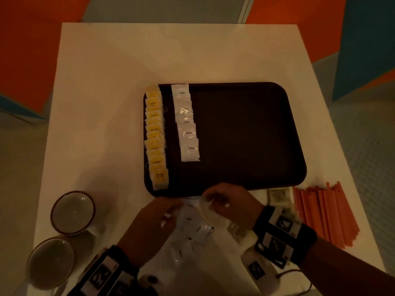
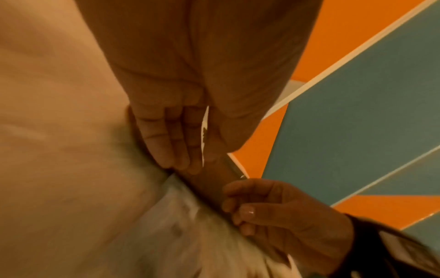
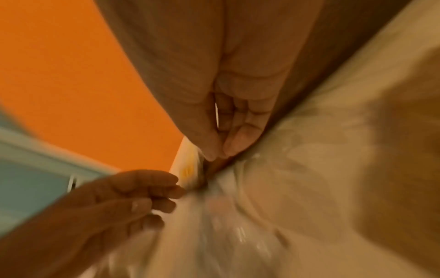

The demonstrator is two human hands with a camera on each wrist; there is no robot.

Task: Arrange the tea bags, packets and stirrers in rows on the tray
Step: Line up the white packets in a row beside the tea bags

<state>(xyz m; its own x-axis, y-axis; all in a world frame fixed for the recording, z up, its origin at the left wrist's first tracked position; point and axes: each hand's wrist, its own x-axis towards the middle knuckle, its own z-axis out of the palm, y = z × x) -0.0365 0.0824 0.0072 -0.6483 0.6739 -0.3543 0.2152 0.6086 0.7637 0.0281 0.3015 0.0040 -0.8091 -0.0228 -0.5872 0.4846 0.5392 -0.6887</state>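
Observation:
A dark brown tray [image 1: 245, 135] lies mid-table. Along its left edge runs a row of yellow tea bags [image 1: 156, 135], and beside it a row of white coffee packets [image 1: 187, 124]. Just before the tray's near edge a loose pile of white packets [image 1: 192, 236] lies on the table. My left hand [image 1: 173, 208] [image 2: 203, 161] pinches the thin edge of a white packet between thumb and fingers. My right hand [image 1: 210, 201] [image 3: 218, 156] pinches a white packet [image 1: 203, 202] at the top of the pile. Whether both hold the same packet I cannot tell. Orange stirrers [image 1: 324, 212] lie bundled at the right.
Two bowl-like cups [image 1: 72, 212] [image 1: 50, 261] stand near the table's front left corner. Beige packets [image 1: 277, 195] [image 1: 237, 230] lie by my right wrist. The white table [image 1: 106, 82] ends close behind the tray and just right of the stirrers. Both wrist views are blurred.

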